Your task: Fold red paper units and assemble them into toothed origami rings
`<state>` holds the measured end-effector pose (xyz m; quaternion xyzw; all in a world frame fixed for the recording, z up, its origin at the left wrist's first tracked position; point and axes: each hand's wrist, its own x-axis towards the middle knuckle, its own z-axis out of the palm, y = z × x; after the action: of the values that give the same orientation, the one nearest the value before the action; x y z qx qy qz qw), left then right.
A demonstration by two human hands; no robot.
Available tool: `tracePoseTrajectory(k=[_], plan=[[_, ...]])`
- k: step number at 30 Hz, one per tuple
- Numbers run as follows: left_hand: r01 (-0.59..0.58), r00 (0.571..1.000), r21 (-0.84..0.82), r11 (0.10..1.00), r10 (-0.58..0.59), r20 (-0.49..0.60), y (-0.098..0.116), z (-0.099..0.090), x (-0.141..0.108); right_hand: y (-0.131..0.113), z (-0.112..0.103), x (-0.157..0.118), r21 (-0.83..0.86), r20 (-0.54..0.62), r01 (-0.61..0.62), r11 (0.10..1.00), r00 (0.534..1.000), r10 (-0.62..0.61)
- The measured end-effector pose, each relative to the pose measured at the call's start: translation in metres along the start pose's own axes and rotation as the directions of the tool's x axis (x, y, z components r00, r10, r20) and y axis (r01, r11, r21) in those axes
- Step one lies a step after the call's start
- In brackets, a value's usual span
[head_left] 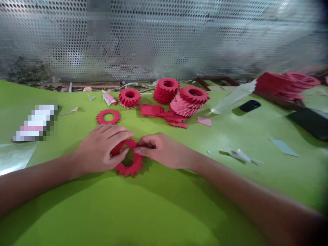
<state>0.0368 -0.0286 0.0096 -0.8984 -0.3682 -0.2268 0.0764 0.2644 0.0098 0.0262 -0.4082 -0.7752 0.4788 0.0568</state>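
Note:
Between my hands is a red folded-paper ring [130, 169] with a toothed outer edge and a round hole. My left hand [104, 148] grips its left side, thumb over the inner rim and fingers across the top. With thumb and forefinger, my right hand [164, 150] pinches the ring's upper right edge. Just beyond my left hand, a flat red toothed ring [117, 117] lies on the green table [143, 212]. Farther back stand stacks of such rings: a small one [130, 99], a taller one [166, 93] and a leaning pink-and-red one [188, 102].
Red paper pieces [152, 110] lie in front of the stacks. Rightward are a clear tube-like object [234, 96], a black cylinder [250, 106], a dark object [311, 123] and white scraps [242, 156]. A pixelated slab [38, 121] lies left. Perforated metal sheeting [164, 41] closes the back.

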Motion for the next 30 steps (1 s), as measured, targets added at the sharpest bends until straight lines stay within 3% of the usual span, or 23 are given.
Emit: tracePoseTrajectory(k=[3, 5, 8, 12, 15, 22, 30], plan=[[-0.101, 0.993, -0.112, 0.989, 0.107, 0.053, -0.001, 0.002, -0.002, 0.000, -0.001, 0.000, 0.001, 0.039, 0.005, 1.000, 0.999, -0.005], [-0.062, 0.994, -0.194, 0.979, 0.077, 0.073, 0.000, 0.002, -0.003, 0.001, -0.003, 0.001, -0.005, 0.043, -0.001, 1.000, 0.999, 0.002], [0.146, 0.984, -0.357, 0.922, -0.098, 0.149, 0.000, 0.000, -0.002, 0.001, -0.006, 0.000, 0.019, 0.036, 0.003, 1.000, 0.999, -0.004], [0.454, 0.884, -0.521, 0.722, -0.293, 0.365, -0.003, -0.002, 0.002, 0.002, -0.007, 0.001, 0.033, 0.042, 0.019, 0.999, 0.999, -0.020], [0.562, 0.823, -0.571, 0.598, -0.329, 0.464, -0.005, -0.001, 0.004, 0.005, -0.004, 0.003, 0.034, 0.037, 0.040, 0.999, 0.998, -0.042], [0.650, 0.758, -0.683, 0.333, -0.356, 0.547, -0.004, 0.003, 0.006, 0.005, 0.005, 0.004, 0.065, -0.084, 0.078, 0.995, 0.994, -0.072], [0.648, 0.759, -0.701, 0.299, -0.334, 0.559, -0.005, 0.004, 0.008, -0.002, 0.010, 0.004, -0.008, -0.112, 0.095, 0.995, 0.989, -0.095]])
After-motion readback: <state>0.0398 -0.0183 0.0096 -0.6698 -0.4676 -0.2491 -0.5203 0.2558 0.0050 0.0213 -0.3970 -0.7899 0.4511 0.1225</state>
